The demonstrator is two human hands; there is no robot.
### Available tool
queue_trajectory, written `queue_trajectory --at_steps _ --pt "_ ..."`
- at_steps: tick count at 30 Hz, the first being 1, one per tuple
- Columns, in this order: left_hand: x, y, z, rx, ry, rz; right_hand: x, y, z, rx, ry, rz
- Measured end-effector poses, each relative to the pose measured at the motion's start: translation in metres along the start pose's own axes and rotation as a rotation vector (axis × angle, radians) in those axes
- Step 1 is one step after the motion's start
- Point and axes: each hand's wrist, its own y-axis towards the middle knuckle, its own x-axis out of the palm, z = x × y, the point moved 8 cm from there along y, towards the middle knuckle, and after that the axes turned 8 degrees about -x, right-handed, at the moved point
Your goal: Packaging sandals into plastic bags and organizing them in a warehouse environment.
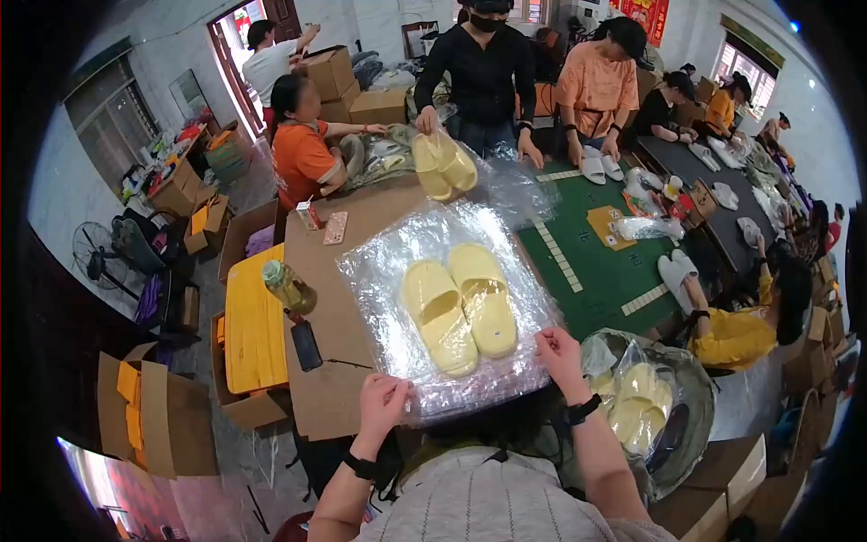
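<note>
Seemingly straightening clear plastic (383, 298) around slippers (486, 312).
Left hand (383, 404), right hand (564, 357): fingers pinch it; next likely wants even tension.

Two pale yellow slippers (440, 316) are at the middle of one spread of clear plastic sheeting (370, 271). At its near edge are one left hand (384, 402) and one right hand (562, 361), with two black wristbands (582, 411). Left of the sheeting: one bottle (289, 287), one black phone (305, 346), one pink phone (336, 228), one small box (309, 215), one yellow stack (257, 316) and, well apart, one fan (95, 257). Beyond the sheeting: two more yellow slippers (442, 167) in a co-worker's hand and, farther off leftward, three large cartons (379, 106). Right of the sheeting: one green counter (596, 312) with three pale strips (560, 256) and two grey slippers (593, 169). Right of its near corner: one round sack (695, 425), holding yellow slippers (639, 408) too overlapped to count.
</note>
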Motion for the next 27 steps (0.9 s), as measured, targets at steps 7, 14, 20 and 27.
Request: queue_trajectory --at_steps 7,14,20,27 --pt "0.013 0.001 -0.019 -0.176 0.077 -0.047 0.024 -0.026 -0.089 -0.526 -0.812 0.31" --pt "0.014 0.004 -0.025 -0.31 0.109 -0.102 0.139 -0.079 -0.113 -0.94 -0.745 -0.517" --pt "0.009 -0.015 0.068 0.354 0.429 0.11 0.138 -0.071 -0.085 -0.855 -0.829 -0.549" --pt "0.073 -0.024 0.018 0.405 0.629 -0.417 0.123 -0.067 -0.072 -0.827 -0.838 -0.669"
